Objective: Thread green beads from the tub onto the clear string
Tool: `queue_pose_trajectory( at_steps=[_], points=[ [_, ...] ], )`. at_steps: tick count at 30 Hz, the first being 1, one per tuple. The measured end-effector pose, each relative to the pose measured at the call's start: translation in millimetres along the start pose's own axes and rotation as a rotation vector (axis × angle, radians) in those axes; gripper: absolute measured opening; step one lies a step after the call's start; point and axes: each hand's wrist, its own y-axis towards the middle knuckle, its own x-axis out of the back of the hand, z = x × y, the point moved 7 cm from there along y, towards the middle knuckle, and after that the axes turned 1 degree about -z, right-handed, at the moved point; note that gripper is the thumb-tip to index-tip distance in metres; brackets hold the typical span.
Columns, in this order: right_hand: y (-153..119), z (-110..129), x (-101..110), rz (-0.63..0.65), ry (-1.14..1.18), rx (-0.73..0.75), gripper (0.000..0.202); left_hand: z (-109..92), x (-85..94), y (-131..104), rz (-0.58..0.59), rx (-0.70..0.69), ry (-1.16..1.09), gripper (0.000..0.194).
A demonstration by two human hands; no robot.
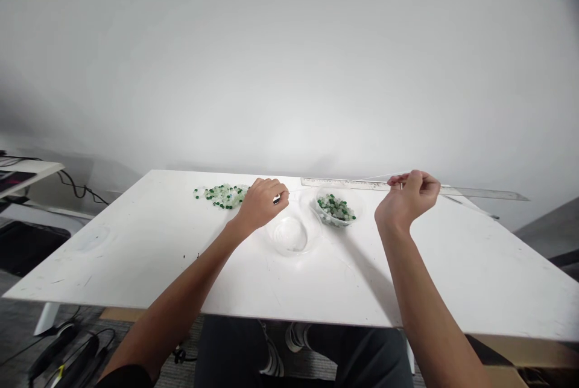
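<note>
We see both hands over the white desk (136,255), w/ the bowl of beads (335,208) as our ref point. That clear bowl holds green & whitish beads and sits mid-desk toward the far edge. Left hand (261,202) is just left of the bowl, curled shut on a small silvery item (276,198) poking out btw the fingers; can't tell what it is. Right hand (409,198) is right of the bowl, raised off the desk, thumb & forefinger pinched on a thin needle-like piece (400,184). A very fine thread (377,177) seems to run from that pinch toward the left, above the bowl; too thin to trace fully. An empty clear bowl (289,235) sits just near-left of the bead bowl, almost touching it. A loose pile of beads (221,195) lies on the desk further left, beyond the left hand. A long clear ruler (474,193) lies behind the bowl along the far edge, stretching right.
</note>
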Motion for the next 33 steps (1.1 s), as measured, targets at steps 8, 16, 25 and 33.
queue_pose_trajectory(
  at_steps=[8, 16, 25, 33],
  points=[
    [-6, -15, -8, 0.052, 0.05, -0.133, 0.009, 0, 8.9, 1, -0.043, 0.132, -0.439, 0.02],
    [-8, -18, -11, 0.082, 0.003, -0.145, 0.014, 9, 6.8, -1, -0.043, 0.254, -0.775, 0.023],
    [-20, -36, -27, 0.321, -0.078, -0.291, 0.015, 20, 9.8, -1, -0.129, 0.284, -0.298, 0.026],
    [-68, -22, -62, 1.012, -0.333, -0.328, 0.016, 41, 3.5, -7, -0.162, 0.326, 0.389, 0.027]
  ],
)
